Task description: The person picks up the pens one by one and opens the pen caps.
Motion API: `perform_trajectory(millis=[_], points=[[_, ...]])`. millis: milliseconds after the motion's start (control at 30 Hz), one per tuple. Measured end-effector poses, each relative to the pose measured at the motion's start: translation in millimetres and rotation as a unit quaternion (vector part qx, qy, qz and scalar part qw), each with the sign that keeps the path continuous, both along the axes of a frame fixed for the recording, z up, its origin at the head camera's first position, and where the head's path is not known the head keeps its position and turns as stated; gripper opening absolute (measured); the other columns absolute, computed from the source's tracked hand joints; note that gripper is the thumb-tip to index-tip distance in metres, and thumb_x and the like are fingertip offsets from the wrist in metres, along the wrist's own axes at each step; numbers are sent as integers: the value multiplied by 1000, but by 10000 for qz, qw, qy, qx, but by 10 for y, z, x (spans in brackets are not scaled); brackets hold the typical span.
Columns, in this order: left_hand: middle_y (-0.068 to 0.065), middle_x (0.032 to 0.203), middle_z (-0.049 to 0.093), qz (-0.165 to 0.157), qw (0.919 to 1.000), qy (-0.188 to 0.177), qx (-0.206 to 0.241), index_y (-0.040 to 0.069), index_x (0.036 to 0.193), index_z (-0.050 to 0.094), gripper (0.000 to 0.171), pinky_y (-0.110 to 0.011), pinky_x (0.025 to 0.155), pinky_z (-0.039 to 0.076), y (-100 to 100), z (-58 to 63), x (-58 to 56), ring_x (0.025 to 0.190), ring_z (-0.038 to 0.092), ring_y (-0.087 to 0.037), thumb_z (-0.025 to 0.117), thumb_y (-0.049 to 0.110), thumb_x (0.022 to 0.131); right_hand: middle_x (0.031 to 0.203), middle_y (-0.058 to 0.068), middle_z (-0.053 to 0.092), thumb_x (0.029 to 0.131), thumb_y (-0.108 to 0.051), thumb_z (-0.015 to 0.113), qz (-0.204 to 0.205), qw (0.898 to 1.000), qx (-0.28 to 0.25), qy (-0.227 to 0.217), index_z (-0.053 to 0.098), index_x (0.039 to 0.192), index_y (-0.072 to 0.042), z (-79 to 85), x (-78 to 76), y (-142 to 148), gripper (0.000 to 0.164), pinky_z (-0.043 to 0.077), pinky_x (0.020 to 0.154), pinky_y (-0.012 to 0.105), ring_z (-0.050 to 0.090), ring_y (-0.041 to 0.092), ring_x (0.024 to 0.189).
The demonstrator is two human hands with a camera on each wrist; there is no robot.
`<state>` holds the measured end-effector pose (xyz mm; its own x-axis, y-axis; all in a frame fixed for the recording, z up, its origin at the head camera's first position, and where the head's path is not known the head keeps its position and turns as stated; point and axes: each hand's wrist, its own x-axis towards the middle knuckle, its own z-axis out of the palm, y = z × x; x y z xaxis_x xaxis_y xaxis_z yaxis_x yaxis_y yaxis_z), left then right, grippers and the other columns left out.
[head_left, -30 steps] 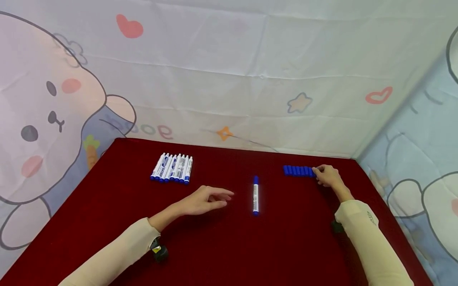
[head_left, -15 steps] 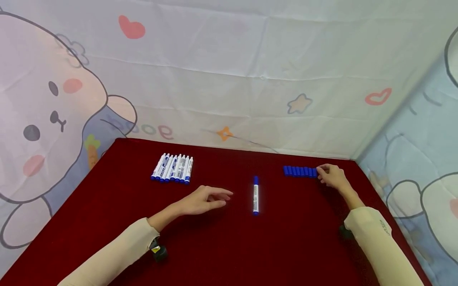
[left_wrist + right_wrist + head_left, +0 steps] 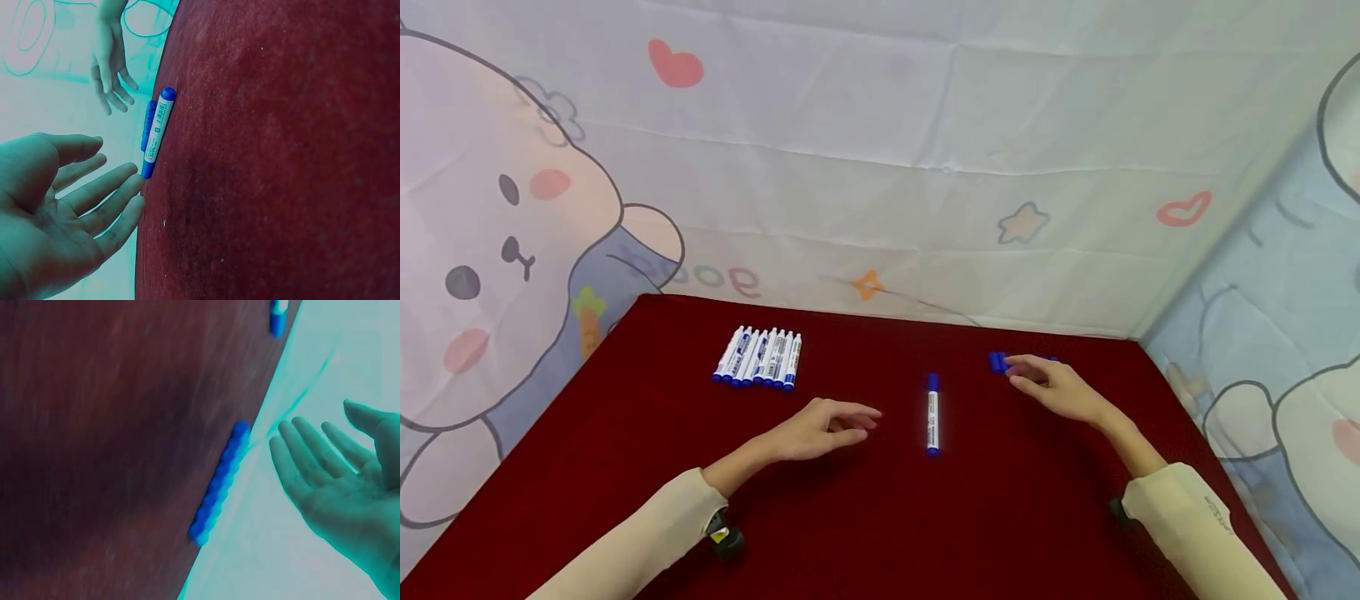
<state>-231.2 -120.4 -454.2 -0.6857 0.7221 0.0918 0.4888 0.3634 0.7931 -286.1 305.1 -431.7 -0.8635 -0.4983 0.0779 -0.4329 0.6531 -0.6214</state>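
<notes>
A capped blue marker (image 3: 932,421) lies upright in the head view at the middle of the red-covered table. To its left my left hand (image 3: 816,429) hovers with relaxed fingers, holding nothing; in the left wrist view its fingertips (image 3: 134,203) appear near the capped marker (image 3: 160,125). My right hand (image 3: 1060,389) is over the row of blue marker caps (image 3: 997,362), hiding most of it in the head view. The right wrist view shows that hand (image 3: 340,469) with straight, spread fingers, apart from the cap row (image 3: 219,484) and gripping nothing.
Several uncapped white markers (image 3: 760,358) lie side by side at the back left of the red cloth (image 3: 880,517). A printed white curtain (image 3: 850,150) rises behind the table's back edge, and another side of it stands along the right.
The right hand has let go at the right end of the cap row and moved left in front of it, its fingers straightening. The left hand has stayed nearly still.
</notes>
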Motion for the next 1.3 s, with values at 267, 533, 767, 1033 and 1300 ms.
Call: perform_trajectory(millis=[267, 533, 767, 1033, 1300], points=[[-22, 129, 69, 22, 9999, 84, 54, -4, 140, 57, 40, -35, 93, 58, -12, -1, -12, 118, 68, -34, 58, 11, 104, 150, 24, 53, 107, -19, 54, 938, 9940, -393, -411, 41, 153, 1, 29, 213, -261, 52, 51, 104, 48, 55, 43, 134], [-24, 134, 66, 144, 9996, 186, 185, -1, 142, 57, 41, -38, 95, 58, 0, 48, -48, 119, 68, -36, 59, 12, 104, 153, 24, 49, 105, -16, 58, 1230, 9886, -600, -630, 35, 156, 2, -36, 317, -308, 59, 45, 106, 60, 50, 49, 136], [-26, 135, 64, 297, 9988, 331, 214, -3, 142, 56, 41, -34, 94, 57, 8, 70, -85, 118, 67, -39, 58, 13, 104, 151, 26, 50, 105, -15, 57, 1319, 9872, -634, -637, 38, 154, 5, -87, 340, -302, 56, 48, 104, 56, 52, 48, 135], [-25, 132, 66, 760, 9967, 29, 292, -1, 143, 55, 42, -46, 99, 55, 172, 77, -219, 122, 65, -38, 59, 12, 103, 152, 27, 49, 106, -18, 57, 1350, 9848, -668, -869, 39, 153, 5, -99, 372, -286, 55, 51, 107, 34, 51, 43, 138], [-20, 134, 65, 2155, 9552, -1787, 959, 3, 153, 41, 54, -39, 94, 57, 648, -34, -397, 117, 67, -32, 59, 13, 103, 148, 28, 53, 106, -16, 56, 1332, 9832, -802, -954, 39, 153, 4, -142, 357, -251, 54, 50, 98, 17, 55, 44, 133]])
